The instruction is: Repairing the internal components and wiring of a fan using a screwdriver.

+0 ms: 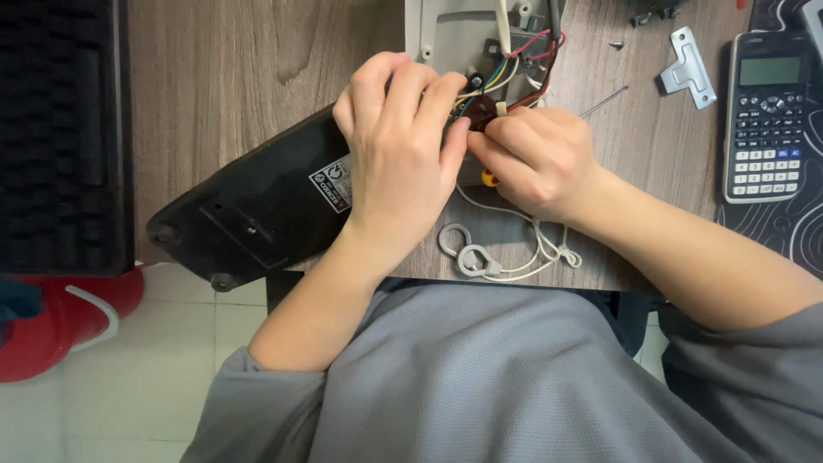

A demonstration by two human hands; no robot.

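A black plastic housing [249, 214] lies on the wooden desk [231, 69], its end overhanging the front edge. My left hand [399, 146] rests on its upper end, fingers curled over a small brown part with coloured wires [514, 64]. My right hand [536, 159] grips a yellow-and-red handled screwdriver [489, 178]; its thin metal shaft [604, 101] sticks out beyond my knuckles. The wires run up into a grey plastic casing [454, 34] at the top edge. What lies between my fingertips is hidden.
A white cord with a grey clip [480, 257] lies near the desk edge. A grey metal bracket [690, 69], a loose screw [616, 45] and a calculator [767, 116] sit at right. A black foam case [56, 129] is at left, a red object [60, 326] on the floor.
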